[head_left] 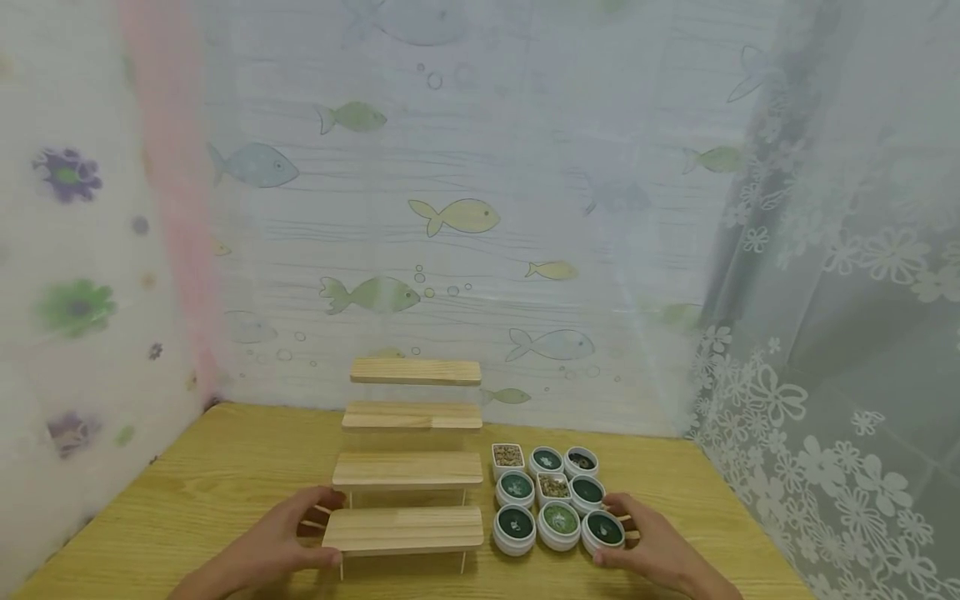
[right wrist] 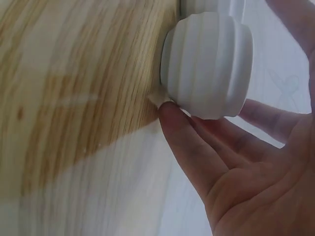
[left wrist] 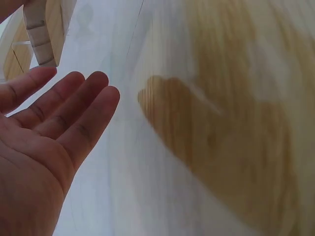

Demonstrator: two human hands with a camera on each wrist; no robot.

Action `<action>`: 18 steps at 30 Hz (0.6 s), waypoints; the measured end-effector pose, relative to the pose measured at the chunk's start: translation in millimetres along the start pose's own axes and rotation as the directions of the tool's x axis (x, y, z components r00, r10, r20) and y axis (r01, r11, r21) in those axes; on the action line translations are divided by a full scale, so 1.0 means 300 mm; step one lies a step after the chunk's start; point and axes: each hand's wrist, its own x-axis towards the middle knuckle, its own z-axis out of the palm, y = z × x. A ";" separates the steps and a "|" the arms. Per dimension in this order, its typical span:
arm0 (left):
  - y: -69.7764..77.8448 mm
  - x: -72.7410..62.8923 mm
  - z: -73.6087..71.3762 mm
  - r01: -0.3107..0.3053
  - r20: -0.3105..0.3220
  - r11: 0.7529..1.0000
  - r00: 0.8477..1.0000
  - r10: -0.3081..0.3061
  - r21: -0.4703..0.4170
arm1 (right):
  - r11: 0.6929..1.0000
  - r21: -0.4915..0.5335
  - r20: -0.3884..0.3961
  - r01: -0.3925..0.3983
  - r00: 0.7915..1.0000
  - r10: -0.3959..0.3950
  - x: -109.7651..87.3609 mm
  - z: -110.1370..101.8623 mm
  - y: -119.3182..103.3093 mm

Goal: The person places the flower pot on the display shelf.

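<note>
In the head view, my left hand (head_left: 281, 533) is at the left end of a tiered wooden stand (head_left: 405, 529), thumb by its lowest shelf. The left wrist view shows the fingers extended and the palm bare, beside the shelf end (left wrist: 42, 34). My right hand (head_left: 656, 542) is at the front right corner of a block of small white pots. Its fingers reach around the nearest pot (head_left: 603, 528). Up close in the right wrist view, the fairly straight fingers (right wrist: 192, 152) touch the ribbed white pot (right wrist: 206, 64), which stands on the table.
Several round pots with dark green tops stand close together, along with two square pots (head_left: 507, 456) with tan, grainy tops. Everything stands on a wood-grain table (head_left: 225, 467). A fish-print curtain (head_left: 465, 250) hangs behind, and a flowered sheer one (head_left: 847, 375) hangs at the right.
</note>
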 end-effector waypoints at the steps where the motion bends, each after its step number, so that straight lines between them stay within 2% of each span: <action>1: 0.000 0.001 0.001 0.002 0.005 1.000 1.000 -0.002 -0.014 | 1.000 0.005 0.008 -0.001 1.000 0.001 0.001 0.000 0.002; 10: -0.001 0.007 0.013 0.041 0.068 0.987 0.997 -0.031 -0.156 | 1.000 -0.009 0.026 -0.008 1.000 0.008 0.006 -0.002 0.013; 18: -0.002 0.010 0.021 0.037 0.071 0.980 0.997 -0.023 -0.193 | 1.000 -0.004 0.032 0.019 0.999 -0.019 0.006 -0.003 0.015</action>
